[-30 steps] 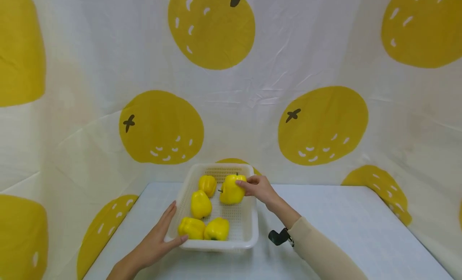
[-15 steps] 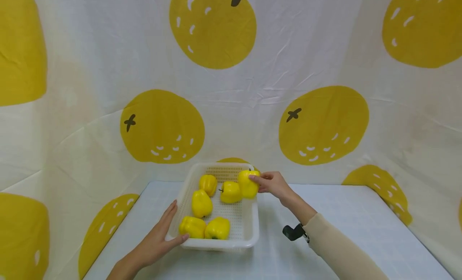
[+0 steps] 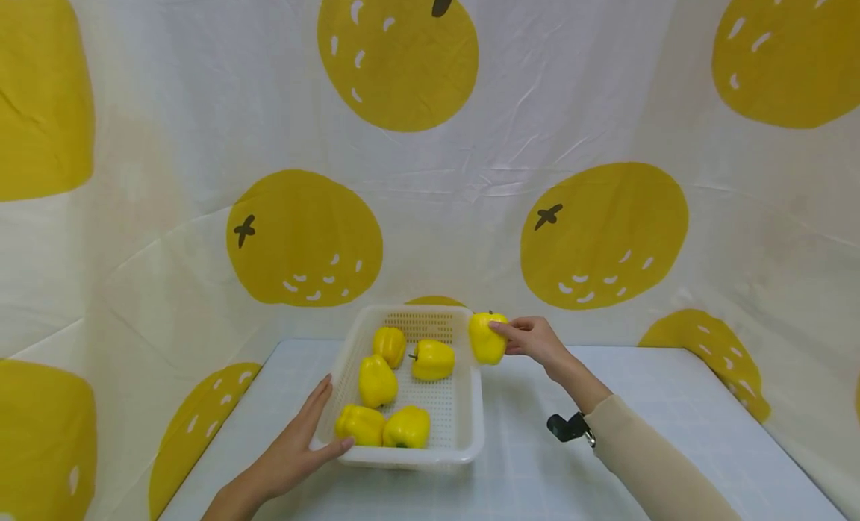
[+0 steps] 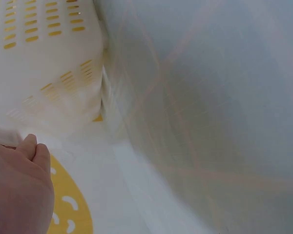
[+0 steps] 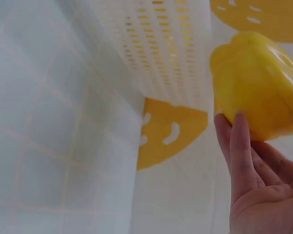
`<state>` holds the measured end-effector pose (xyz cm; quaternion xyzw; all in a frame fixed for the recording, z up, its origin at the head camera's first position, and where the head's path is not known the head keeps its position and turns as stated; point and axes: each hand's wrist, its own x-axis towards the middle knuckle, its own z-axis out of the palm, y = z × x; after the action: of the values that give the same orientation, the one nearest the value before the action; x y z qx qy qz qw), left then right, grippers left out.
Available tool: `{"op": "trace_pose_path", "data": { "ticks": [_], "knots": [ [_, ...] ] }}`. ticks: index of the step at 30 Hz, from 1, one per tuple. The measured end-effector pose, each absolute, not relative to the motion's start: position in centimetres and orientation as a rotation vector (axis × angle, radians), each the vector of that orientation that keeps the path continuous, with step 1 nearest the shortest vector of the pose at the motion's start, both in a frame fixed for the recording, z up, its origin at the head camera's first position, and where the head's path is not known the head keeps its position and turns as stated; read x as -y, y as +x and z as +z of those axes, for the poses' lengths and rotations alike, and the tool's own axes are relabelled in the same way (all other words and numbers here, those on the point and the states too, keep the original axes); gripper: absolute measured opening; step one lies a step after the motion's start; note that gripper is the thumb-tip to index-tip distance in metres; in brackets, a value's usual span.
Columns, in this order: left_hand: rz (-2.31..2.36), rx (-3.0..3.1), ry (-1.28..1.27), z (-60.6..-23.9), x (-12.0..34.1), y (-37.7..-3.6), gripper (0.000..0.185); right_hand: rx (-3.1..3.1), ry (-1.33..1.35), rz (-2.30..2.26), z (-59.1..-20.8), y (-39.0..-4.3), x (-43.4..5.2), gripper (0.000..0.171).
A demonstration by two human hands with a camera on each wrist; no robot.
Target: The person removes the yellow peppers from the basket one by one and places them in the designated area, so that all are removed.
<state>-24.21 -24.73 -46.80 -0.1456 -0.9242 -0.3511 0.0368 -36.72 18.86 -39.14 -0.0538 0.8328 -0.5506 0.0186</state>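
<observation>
My right hand (image 3: 537,339) pinches a yellow bell pepper (image 3: 487,339) between thumb and fingers, raised just beyond the right rim of a white plastic basket (image 3: 470,455). In the right wrist view the bell pepper (image 5: 258,85) sits at the fingertips, stem end hidden. Several more yellow bell peppers lie in the basket: one (image 3: 433,360) on the right, two along the left, two at the near end. My left hand (image 3: 289,454) rests at the basket's near left corner, fingers straight along the outer side, thumb on the rim. In the left wrist view the hand (image 4: 19,187) is partly cut off.
The basket stands on a table with a pale checked cloth (image 3: 638,416). A white curtain (image 3: 463,230) printed with large yellow fruit hangs behind and at the sides. A black device (image 3: 566,428) is strapped at the right wrist.
My right hand has carried the bell pepper rightward, from over the basket to outside its right rim. Another bell pepper behind it has come into full view. The left hand stays in place.
</observation>
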Motion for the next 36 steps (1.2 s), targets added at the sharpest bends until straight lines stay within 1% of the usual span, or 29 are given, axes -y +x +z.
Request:
{"op": "trace_pose_path", "data": {
  "ticks": [6, 12, 19, 23, 31, 34, 36],
  "knots": [
    [-1.07, 2.835, -0.441, -46.8, 24.9, -24.2, 0.105, -2.589, -0.117, -1.704, -40.4, -37.2, -20.0, 0.071],
    [-1.074, 2.867, -0.427, -46.7, 24.9, -24.2, 0.105, -2.594, -0.019, -1.685, -42.6, -38.2, -20.8, 0.077],
    [-1.085, 2.896, -0.417, -46.8, 24.5, -24.1, 0.105, -2.612, 0.068, -1.626, -44.7, -39.0, -21.3, 0.078],
    [-1.092, 2.908, -0.409, -46.8, 24.5, -24.2, 0.106, -2.6, 0.132, -1.605, -45.6, -39.3, -21.6, 0.083],
    [-1.074, 2.879, -0.439, -46.7, 24.5, -24.1, 0.104, -2.584, 0.167, -1.587, -46.9, -39.8, -21.9, 0.092],
    [-1.067, 2.871, -0.441, -46.6, 24.5, -24.1, 0.104, -2.583, 0.153, -1.578, -47.0, -39.9, -22.0, 0.092],
    [-1.076, 2.878, -0.426, -46.6, 24.5, -24.2, 0.105, -2.578, 0.135, -1.579, -47.1, -40.1, -22.0, 0.087]
  ]
}}
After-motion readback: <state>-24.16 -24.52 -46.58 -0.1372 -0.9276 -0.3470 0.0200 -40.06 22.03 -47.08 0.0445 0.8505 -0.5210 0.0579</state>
